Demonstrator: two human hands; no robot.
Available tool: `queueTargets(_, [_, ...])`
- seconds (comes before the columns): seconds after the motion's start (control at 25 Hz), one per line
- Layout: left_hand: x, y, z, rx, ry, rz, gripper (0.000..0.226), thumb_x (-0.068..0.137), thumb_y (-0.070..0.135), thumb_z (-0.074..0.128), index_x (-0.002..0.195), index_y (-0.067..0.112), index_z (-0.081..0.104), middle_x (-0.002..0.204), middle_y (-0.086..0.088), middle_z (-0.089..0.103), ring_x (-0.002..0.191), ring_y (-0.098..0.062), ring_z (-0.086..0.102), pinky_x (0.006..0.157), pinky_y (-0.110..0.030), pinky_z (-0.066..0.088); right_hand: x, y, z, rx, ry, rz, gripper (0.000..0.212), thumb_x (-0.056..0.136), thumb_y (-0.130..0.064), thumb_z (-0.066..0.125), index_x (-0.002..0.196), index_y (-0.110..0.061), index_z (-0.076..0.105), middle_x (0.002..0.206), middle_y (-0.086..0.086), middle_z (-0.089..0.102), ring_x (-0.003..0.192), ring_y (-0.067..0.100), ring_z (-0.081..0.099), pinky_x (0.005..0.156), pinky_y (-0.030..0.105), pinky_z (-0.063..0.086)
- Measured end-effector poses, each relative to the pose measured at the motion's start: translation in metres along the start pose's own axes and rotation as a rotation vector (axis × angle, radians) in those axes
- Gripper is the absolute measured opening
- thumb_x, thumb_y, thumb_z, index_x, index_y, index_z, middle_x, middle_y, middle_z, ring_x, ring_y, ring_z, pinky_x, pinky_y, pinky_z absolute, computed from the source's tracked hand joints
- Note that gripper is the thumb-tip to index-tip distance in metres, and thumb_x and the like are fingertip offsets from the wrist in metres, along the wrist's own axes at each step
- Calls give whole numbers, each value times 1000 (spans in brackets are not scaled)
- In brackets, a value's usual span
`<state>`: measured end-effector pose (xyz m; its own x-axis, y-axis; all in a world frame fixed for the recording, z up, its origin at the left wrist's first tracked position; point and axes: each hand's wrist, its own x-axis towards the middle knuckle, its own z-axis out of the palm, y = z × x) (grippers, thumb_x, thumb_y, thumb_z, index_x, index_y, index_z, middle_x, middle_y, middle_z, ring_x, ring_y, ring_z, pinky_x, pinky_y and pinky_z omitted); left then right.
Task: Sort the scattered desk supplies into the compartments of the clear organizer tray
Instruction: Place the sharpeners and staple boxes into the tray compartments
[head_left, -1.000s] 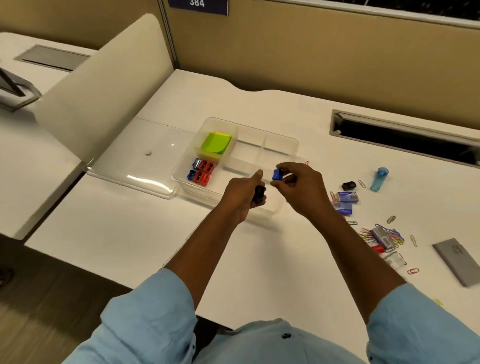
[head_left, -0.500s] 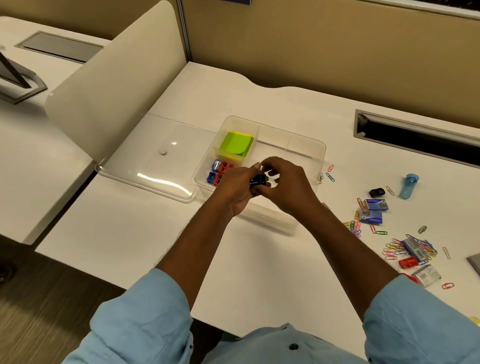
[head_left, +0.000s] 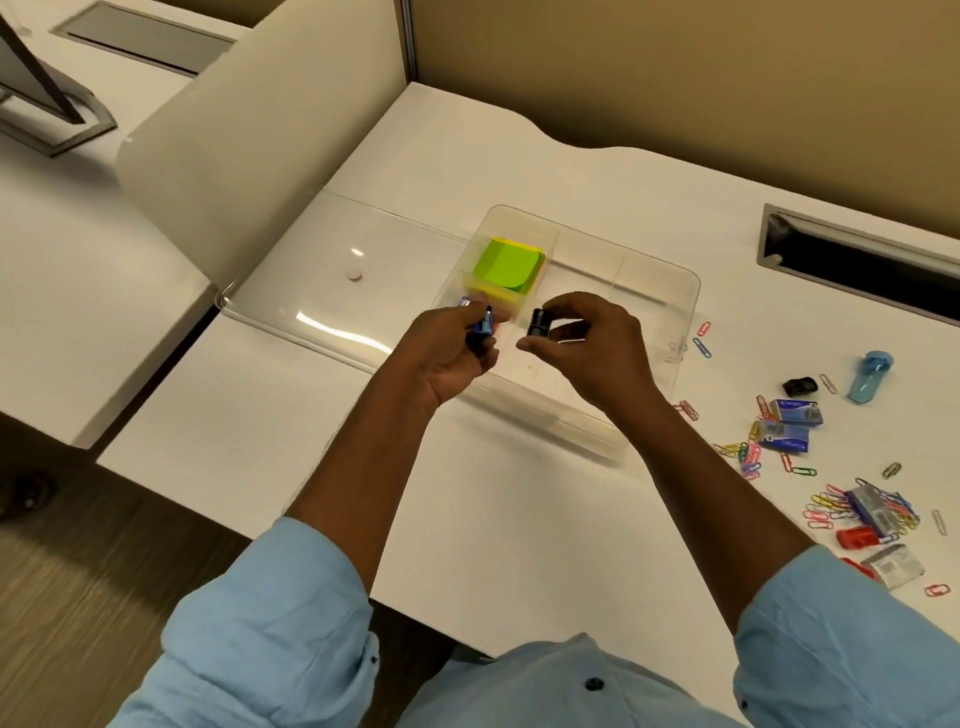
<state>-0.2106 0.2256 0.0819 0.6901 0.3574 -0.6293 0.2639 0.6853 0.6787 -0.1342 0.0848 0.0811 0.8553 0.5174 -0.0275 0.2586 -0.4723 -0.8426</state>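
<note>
Left hand (head_left: 447, 353): yours, clamped on blue sharpener (head_left: 484, 326), nearer the sharpener compartment just beyond it.
Right hand (head_left: 587, 343): pinching black sharpener (head_left: 538, 322), alongside.
Beyond: organizer tray (head_left: 693, 291), green sticky notes (head_left: 509, 267).

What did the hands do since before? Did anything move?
The hands met over the clear tray, swapped pieces and drew apart. The left hand now pinches the small blue piece that the right hand held before; the right hand pinches the black piece that was in the left. The green sticky notes stay in their compartment, and the paper clips stay scattered on the desk.
</note>
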Motion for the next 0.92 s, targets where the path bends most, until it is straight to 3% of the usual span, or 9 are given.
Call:
queueTargets(0.12, [0,12,-16,37,39,95,13,94,7,50,98,3,61,76,-10,54,56,-15,49,48,-20,48,0,-3,7,109,-1,42,44,70,-23,83,109,-20,64,90,-9,67,60,-1,67,60,8,51])
queueTargets(0.24, [3,23,-36,305,86,273,24,91,5,56,113,1,62,73,-9,55,55,-16,56,53,-18,53,1,-3,12,112,-13,65,32,77,-19,78,106,-18,66,97,-3,69,58,-1,67,60,11,51])
queueTargets(0.4, [5,36,-51,583,100,383,34,81,-9,64,115,-6,60,83,-12,59,66,-20,61,66,-20,59,5,1,12,68,-13,76,30,78,-18,77,106,-19,66,97,-5,69,66,6,69,56,3,45])
queueTargets(0.56, [17,39,-51,1021,104,444,34,83,-4,64,116,-1,61,95,-16,62,62,-14,65,59,-12,51,13,5,12,16,-19,67,34,78,-16,76,110,-19,64,101,-5,66,71,12,68,55,6,46])
queueTargets(0.68, [27,38,-46,1296,100,481,39,82,1,67,120,6,59,114,-14,58,88,-25,64,76,-24,52,29,6,15,-127,-48,69,36,77,-21,77,109,-14,61,107,-1,66,82,16,66,68,17,45])
queueTargets(0.76, [31,36,-44,1319,130,527,40,80,6,71,119,6,60,116,-14,61,97,-27,62,86,-30,49,44,5,22,-262,-82,30,37,74,-27,79,102,-10,62,106,5,66,88,21,64,72,22,43])
queueTargets(0.92, [35,32,-44,1358,143,605,35,76,12,75,110,10,66,111,-8,61,91,-19,57,73,-12,36,71,-2,46,-592,-151,-18,42,72,-37,79,102,-11,64,120,13,50,109,30,51,85,36,41])
